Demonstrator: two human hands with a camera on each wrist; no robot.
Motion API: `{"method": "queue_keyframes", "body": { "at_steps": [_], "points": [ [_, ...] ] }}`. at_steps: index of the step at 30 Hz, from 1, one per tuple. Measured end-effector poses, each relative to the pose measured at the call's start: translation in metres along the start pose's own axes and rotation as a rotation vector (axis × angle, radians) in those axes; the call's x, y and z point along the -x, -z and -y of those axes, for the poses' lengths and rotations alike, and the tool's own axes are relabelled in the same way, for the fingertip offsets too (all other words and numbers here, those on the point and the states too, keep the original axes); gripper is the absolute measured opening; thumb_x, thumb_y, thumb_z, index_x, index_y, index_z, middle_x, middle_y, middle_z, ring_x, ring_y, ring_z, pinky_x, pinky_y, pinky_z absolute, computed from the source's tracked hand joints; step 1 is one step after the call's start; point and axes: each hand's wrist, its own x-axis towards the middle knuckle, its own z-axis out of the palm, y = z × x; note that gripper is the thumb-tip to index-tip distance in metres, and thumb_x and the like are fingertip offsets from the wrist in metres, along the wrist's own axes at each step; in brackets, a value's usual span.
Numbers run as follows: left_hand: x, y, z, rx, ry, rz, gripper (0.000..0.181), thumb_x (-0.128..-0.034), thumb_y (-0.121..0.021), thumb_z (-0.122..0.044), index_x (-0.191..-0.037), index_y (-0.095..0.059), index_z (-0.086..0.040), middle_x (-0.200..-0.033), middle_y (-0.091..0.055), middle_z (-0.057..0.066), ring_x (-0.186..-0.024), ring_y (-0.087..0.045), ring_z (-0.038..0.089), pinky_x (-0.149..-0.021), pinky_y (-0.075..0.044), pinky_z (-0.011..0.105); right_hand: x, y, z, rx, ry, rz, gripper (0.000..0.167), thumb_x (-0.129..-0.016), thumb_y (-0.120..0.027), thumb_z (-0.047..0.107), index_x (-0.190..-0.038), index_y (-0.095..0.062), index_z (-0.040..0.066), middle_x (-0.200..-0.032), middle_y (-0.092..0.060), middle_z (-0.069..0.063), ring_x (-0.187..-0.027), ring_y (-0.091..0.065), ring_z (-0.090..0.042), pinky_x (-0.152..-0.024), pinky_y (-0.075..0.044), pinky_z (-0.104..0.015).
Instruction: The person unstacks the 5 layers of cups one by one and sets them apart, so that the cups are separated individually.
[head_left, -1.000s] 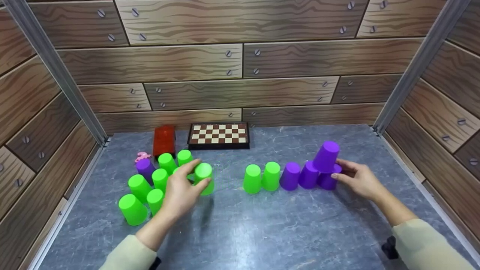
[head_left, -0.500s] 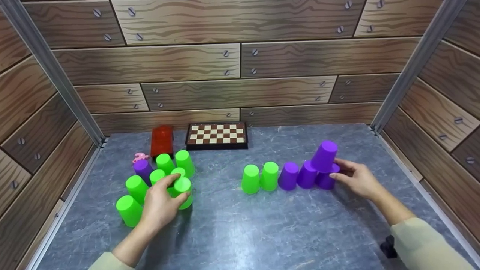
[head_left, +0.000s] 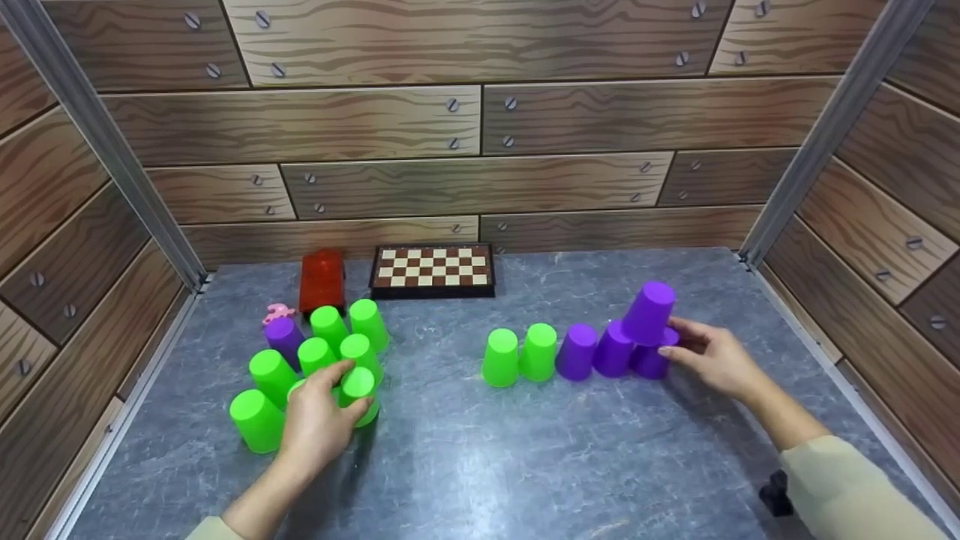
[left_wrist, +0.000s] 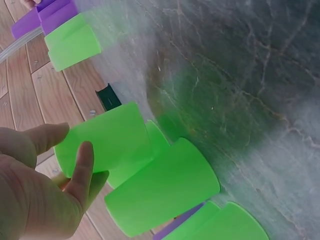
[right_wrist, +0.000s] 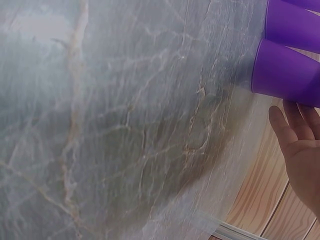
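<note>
My left hand [head_left: 319, 420] holds an upside-down green cup [head_left: 358, 386] between thumb and fingers, beside a cluster of green cups [head_left: 271, 375]. The left wrist view shows those fingers at the narrow end of the green cup [left_wrist: 107, 140]. On the right, two purple cups carry a tilted purple cup [head_left: 649, 313]. My right hand [head_left: 720, 367] touches the rightmost lower purple cup [head_left: 651, 362], thumb at its front edge. In the right wrist view, fairly straight fingers lie against the side of the lower purple cup [right_wrist: 285, 72].
Two green cups [head_left: 500, 358] and a purple cup [head_left: 577, 352] continue the row leftward. A chessboard [head_left: 433, 268], a red box [head_left: 322, 281] and a small pink object [head_left: 278, 313] lie at the back. A purple cup [head_left: 283, 341] stands among the green ones.
My left hand has moved left and toward me, bringing its green cup from the gap between the groups to the cluster's right edge. The right hand has hardly moved.
</note>
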Motion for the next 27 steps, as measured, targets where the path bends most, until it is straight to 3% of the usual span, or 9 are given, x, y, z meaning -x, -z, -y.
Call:
{"method": "queue_keyframes", "body": {
  "at_steps": [7,27],
  "points": [
    [0.0005,-0.0034,0.0024,-0.026,-0.033,-0.024,0.054,-0.0826,-0.088,-0.004,-0.131,-0.069,0.007,-0.124,-0.071,0.028,-0.113,-0.068,0.045,-0.098,-0.055,0.058,0.0005,0.0003,0.0004,0.017,-0.019,0.005,0.060,-0.099,-0.076,0.013,-0.147,-0.051,-0.012,-0.138,-0.061,-0.035,-0.120,-0.066,-0.048,-0.092,-0.052,-0.013],
    [-0.0007,-0.0083,0.0080,-0.033,-0.023,-0.016,0.054,-0.0860,-0.086,-0.004,-0.133,-0.065,0.012,-0.126,-0.069,0.030,-0.117,-0.066,0.047,-0.100,-0.054,0.059,-0.0001,0.0003,0.0002,0.002,-0.009,-0.008,0.059,-0.099,-0.077,0.010,-0.146,-0.052,-0.015,-0.137,-0.061,-0.036,-0.121,-0.066,-0.046,-0.092,-0.051,-0.012]
  ]
}}
